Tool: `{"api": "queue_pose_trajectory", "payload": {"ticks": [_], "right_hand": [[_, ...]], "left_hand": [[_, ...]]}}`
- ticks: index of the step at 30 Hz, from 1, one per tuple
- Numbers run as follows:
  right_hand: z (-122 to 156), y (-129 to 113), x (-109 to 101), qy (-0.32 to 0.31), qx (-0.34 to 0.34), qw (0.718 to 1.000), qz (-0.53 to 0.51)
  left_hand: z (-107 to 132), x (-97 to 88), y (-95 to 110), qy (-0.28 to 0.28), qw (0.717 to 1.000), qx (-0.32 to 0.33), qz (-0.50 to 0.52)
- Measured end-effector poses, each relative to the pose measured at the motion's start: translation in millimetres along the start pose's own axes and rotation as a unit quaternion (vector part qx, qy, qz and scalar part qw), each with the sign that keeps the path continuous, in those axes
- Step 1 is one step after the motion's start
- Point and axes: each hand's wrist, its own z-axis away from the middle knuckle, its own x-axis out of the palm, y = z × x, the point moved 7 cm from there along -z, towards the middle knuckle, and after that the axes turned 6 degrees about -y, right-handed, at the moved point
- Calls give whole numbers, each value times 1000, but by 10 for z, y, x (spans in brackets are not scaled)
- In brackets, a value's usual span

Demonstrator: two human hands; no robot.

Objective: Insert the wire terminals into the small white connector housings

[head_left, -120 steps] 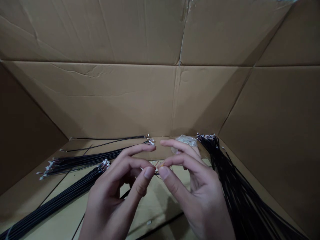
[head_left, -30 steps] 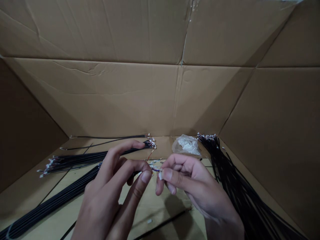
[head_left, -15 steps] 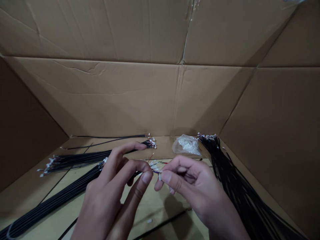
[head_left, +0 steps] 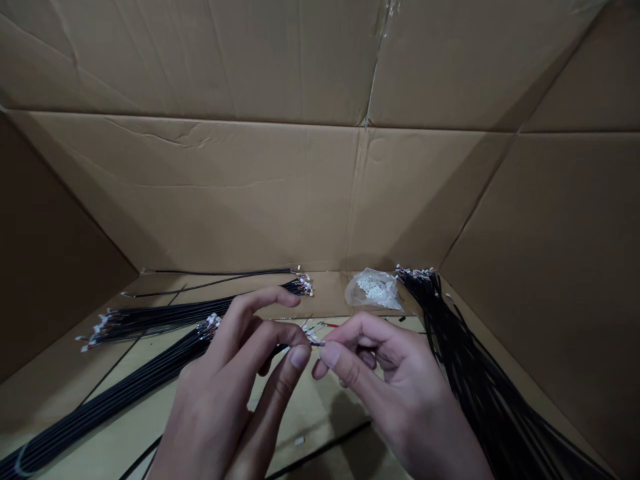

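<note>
My left hand [head_left: 235, 393] pinches the end of a thin black cable between thumb and fingers, with its fine coloured wire ends [head_left: 311, 331] sticking out toward the right. My right hand [head_left: 395, 387] meets it fingertip to fingertip, thumb and forefinger closed on something small at those wire tips; I cannot make out what. Both hands hover low over the cardboard floor [head_left: 320, 413] inside a large open box.
Bundles of black cables with white connector ends lie at the left [head_left: 150, 320] and lower left [head_left: 100, 407]. Another thick bundle [head_left: 465, 373] runs along the right wall. A clear bag of small white parts [head_left: 374, 291] sits at the back. Cardboard walls [head_left: 250, 193] enclose all sides.
Over the last second the hands stayed together at the wire ends; my right hand's fingers shifted slightly. Four seconds ago my right fingers were more spread out.
</note>
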Motion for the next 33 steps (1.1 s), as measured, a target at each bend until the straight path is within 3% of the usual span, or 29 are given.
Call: {"api": "queue_pose_trajectory", "payload": {"ticks": [8, 15, 23, 29, 33], "right_hand": [[-38, -63, -74, -64, -13, 996, -57], [-119, -13, -45, -110, -17, 985, -129], [-104, -76, -78, -56, -61, 993, -81], [-59, -73, -41, -82, -37, 992, -86], [-8, -71, -97, -29, -40, 998, -50]], "left_hand": [[29, -56, -86, 12, 1000, -3, -11], [24, -107, -184, 24, 998, -24, 52], [-33, -173, -80, 56, 998, 13, 30], [35, -118, -154, 47, 997, 1, 55], [68, -101, -190, 42, 995, 0, 86]]}}
